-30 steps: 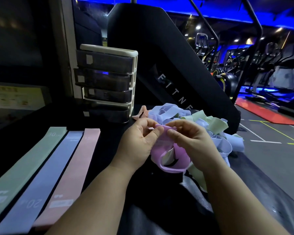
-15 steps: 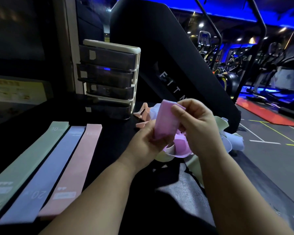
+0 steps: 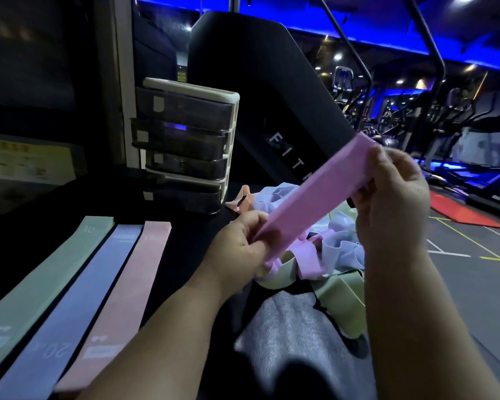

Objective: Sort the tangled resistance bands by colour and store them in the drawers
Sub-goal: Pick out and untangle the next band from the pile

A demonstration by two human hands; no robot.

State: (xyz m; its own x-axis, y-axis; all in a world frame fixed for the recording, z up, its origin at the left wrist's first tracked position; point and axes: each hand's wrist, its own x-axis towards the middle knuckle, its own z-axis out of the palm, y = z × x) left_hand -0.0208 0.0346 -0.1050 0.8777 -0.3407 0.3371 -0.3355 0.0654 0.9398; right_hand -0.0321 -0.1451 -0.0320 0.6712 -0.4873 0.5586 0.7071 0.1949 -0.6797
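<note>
While both hands hold it taut above the black surface (image 3: 185, 235), the purple band (image 3: 315, 194) runs flat and slanted between them: the left hand (image 3: 237, 249) pinches its lower end between thumb and curled fingers, and the right hand (image 3: 393, 203), higher up, has its fingers curled round the upper end. Just beneath lies the tangled pile (image 3: 338, 246) of blue, green, purple and pink bands. Off to the left, a green band (image 3: 41, 284), a blue band (image 3: 78, 298) and a pink band (image 3: 124, 284) lie flat side by side, and behind them stands the drawer unit (image 3: 191, 145) with its dark stacked drawers
</note>
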